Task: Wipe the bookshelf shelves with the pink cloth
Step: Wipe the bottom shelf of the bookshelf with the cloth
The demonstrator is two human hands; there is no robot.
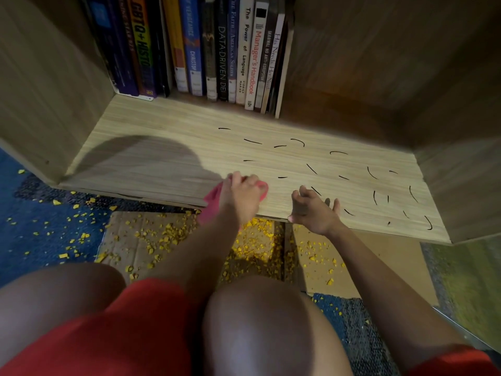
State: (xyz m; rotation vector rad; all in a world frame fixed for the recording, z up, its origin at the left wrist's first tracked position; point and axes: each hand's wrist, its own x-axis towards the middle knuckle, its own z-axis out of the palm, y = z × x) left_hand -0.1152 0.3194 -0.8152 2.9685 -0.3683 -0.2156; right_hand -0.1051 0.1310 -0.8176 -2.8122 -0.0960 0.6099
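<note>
Head view is looking down into a low compartment of the bookshelf [40, 90], where a person in red shorts [141, 321] is crouching with both arms reaching forward over a bare knee [257, 321].

The left hand [244, 195] is lying on top of the pink cloth [212, 195], its fingers curling over the fabric and holding it down on the shelf board [168, 126]. The cloth is sitting at the front edge of the board, slightly left of centre, and one end of it is hanging over the edge toward the floor.

The right hand [314, 213] is resting on the same front edge, just beside the cloth hand but not touching it. Its fingers are spreading loosely on the board, the thumb is dropping over the lip, and it is holding nothing.

Short black marks [311, 168], straight and curved, are showing across the middle and right part of the board. The left part, where a shadow is falling, is showing none.

A row of books [222, 50] is standing upright at the back left of the compartment, spines facing out.

Below the shelf, yellow crumbs [260, 234] are lying thickly on a flat cardboard sheet [379, 256] and thinning out over the blue carpet [40, 234] to the left.
</note>
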